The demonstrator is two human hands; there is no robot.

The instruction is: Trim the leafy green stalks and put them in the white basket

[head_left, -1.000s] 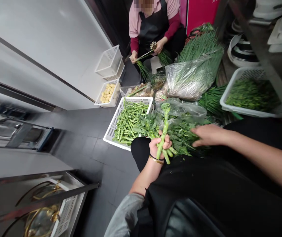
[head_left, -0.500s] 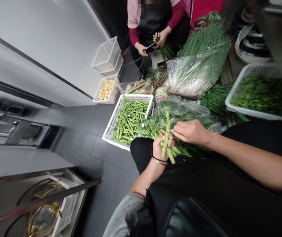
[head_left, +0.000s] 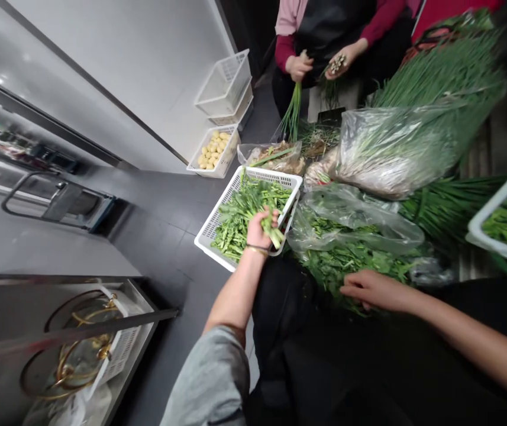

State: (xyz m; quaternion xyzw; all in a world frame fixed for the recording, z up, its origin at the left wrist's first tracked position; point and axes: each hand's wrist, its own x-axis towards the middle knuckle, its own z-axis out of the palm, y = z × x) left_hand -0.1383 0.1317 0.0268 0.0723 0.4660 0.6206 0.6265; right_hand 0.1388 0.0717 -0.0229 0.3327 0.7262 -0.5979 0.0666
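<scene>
My left hand (head_left: 260, 229) is closed around a bunch of green vegetable stalks (head_left: 274, 232), their pale cut ends pointing toward me. It is over the near right side of a white slatted basket (head_left: 206, 239) heaped with similar green stalks (head_left: 231, 228). Lower right, my right hand (head_left: 371, 289) hovers by loose leafy greens (head_left: 337, 266) in front of my lap. Its fingers are curled together, and what they may hold is hidden. An opened clear plastic bag (head_left: 364, 222) lies behind those greens.
Across from me a person (head_left: 337, 35) holds green onions (head_left: 294, 109). A large bag of green onions (head_left: 395, 148) lies at right, near a white basket of greens (head_left: 501, 236). Potatoes (head_left: 215, 149) fill a crate by the wall. A metal rack (head_left: 147, 316) stands lower left.
My left hand has moved left and forward with the stalks, from over my lap to over the basket. My right hand has drawn away from the stalks, down toward the loose greens.
</scene>
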